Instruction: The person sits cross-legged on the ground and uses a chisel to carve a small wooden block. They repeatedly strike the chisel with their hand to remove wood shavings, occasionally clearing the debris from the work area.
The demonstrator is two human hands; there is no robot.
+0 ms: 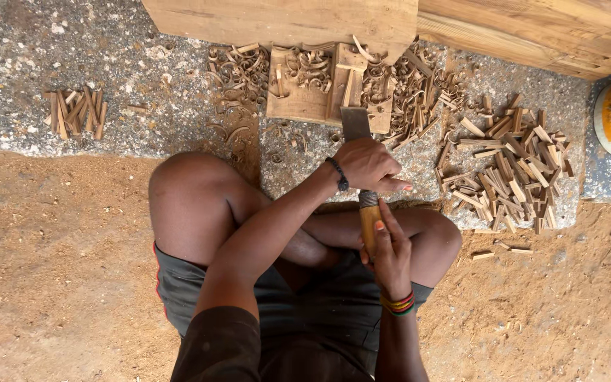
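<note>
A single head-worn camera looks steeply, almost straight down from close above the seated person's crossed legs, facing forward over the sandy dirt floor [58, 269] toward the grey speckled stone slab [30, 64].

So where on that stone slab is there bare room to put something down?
Bare stone slab lies between the small stick bundle and the shavings. Around the wooden block and the big stick pile, it is crowded.

A dull metal chisel blade [355, 123] on a smooth wooden handle [369, 221] (matt wood curls [238, 74] litter rough speckled stone [30, 64]).
</note>
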